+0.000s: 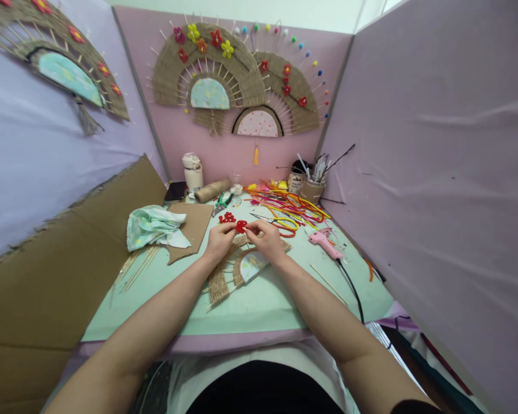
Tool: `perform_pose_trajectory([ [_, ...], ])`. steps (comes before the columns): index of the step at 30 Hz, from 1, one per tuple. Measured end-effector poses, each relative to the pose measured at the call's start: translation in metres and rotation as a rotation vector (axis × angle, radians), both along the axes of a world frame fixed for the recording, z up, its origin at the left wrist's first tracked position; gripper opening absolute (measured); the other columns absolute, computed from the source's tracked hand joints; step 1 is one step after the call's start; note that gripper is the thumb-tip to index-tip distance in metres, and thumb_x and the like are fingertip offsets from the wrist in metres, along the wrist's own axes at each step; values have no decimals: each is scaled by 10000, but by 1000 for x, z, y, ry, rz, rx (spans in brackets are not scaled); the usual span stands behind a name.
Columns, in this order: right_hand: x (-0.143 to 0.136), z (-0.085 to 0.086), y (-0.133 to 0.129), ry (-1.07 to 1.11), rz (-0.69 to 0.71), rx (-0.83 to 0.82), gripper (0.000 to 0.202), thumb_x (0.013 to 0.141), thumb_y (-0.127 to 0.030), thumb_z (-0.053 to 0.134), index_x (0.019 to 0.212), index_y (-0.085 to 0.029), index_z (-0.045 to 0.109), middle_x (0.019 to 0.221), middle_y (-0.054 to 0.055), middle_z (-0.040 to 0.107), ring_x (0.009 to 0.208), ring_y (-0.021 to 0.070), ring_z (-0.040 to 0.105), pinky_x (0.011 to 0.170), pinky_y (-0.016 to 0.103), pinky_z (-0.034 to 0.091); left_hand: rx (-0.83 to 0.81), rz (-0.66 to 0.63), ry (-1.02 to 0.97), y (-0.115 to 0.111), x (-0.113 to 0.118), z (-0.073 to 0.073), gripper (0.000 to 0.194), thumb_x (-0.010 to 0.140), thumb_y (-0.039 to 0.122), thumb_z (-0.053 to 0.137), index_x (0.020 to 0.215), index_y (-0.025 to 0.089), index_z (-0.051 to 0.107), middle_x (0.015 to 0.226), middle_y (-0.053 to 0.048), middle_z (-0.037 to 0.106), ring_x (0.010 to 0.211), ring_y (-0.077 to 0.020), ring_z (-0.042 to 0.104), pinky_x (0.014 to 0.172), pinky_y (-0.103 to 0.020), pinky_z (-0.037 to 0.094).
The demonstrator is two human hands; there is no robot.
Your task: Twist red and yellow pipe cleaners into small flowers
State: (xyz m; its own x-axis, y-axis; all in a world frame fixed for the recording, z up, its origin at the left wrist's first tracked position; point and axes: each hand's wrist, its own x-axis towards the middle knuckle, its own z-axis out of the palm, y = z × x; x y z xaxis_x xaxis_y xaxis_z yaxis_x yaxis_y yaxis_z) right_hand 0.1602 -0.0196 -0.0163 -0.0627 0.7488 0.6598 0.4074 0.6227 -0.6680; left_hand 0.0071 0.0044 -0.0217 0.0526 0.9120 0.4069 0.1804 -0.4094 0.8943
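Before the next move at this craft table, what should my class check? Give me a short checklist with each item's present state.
1. Red flower steadied by left hand and right hand: ok, at the fingertips of both.
2. Small fan within reach: ok, on the table just below the hands.
3. Pink glue gun apart from the hands: ok, lying to their right.
4. Glue gun hot: cannot tell.
5. Black cord away from the right forearm: not ok, running close beside it.
6. Coloured stems sorted: not ok, tangled.
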Motion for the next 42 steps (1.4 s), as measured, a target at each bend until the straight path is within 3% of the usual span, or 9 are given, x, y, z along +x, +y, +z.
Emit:
perform_pose_trajectory([
  [6,6,4,3,19,-8,-12,168,790,-297,559,875,-181,645,795,46,623,677,139,547,653,276,452,-68,-70,-27,3,-3,5,193,659,291,644,776,168,734,783,-33,714,781,-189,617,762,-293,472],
  [10,12,5,6,-39,79,18,217,814,-285,548,996,-203,635,889,57,629,792,161,566,722,298,451,-102,-159,-10,2,-5,8,221,660,334,661,773,160,737,727,-29,698,722,-172,604,718,-277,468],
  [15,14,3,9,-118,150,68,164,849,-287,521,923,-223,653,885,54,649,862,177,578,788,311,444,-86,-215,18,2,-5,5,226,678,333,651,803,167,741,754,-25,706,737,-170,607,724,-272,465],
  [30,12,-3,9,-196,39,108,161,863,-272,503,854,-206,650,825,61,644,816,186,573,786,316,431,-106,-186,40,-2,-1,10,221,655,305,653,790,152,738,754,-28,709,741,-180,607,729,-278,461],
  [37,17,2,15,1,105,2,197,845,-231,515,992,-201,643,936,53,654,863,158,589,787,293,451,-117,-289,149,1,-7,11,234,725,345,588,710,131,681,693,-23,665,704,-154,570,703,-261,440],
  [42,20,1,17,-47,225,-33,179,834,-215,534,958,-210,663,922,42,668,864,156,600,794,295,453,-120,-355,202,-4,-6,18,224,744,328,554,655,132,617,646,-2,600,670,-131,523,681,-243,413],
])
